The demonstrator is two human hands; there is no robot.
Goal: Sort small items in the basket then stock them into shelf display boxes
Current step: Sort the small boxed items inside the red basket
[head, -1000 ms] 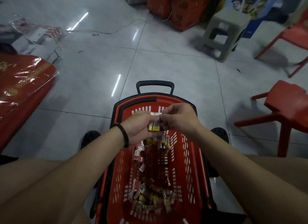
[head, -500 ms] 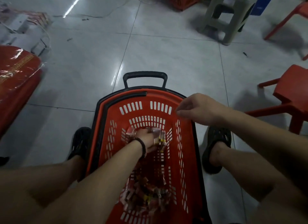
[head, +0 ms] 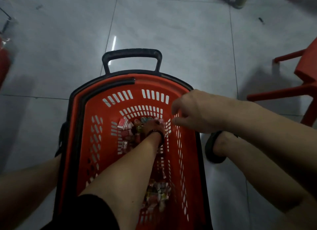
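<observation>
A red plastic basket [head: 171,83] with a black pull handle [head: 132,52] stands on the floor between my legs. Small wrapped items lie in two heaps on its bottom, one at the far end [head: 124,125] and one near me [head: 157,193]. My left hand [head: 151,127], with a dark band at the wrist, reaches deep into the far heap; its fingers are buried among the items, so what it holds is hidden. My right hand [head: 193,111] hovers over the basket's right rim, fingers loosely curled with nothing in them.
Grey tiled floor surrounds the basket. A red plastic chair [head: 305,67] stands at the right, and a grey stool leg [head: 240,0] shows at the top right. My right foot in a dark sandal [head: 214,149] rests beside the basket. Red wrapped goods sit at the left edge.
My left hand went from above the basket, where both hands held small boxes, down to the far end of its bottom. The right hand let go and drew to the right rim. The view tilted downward.
</observation>
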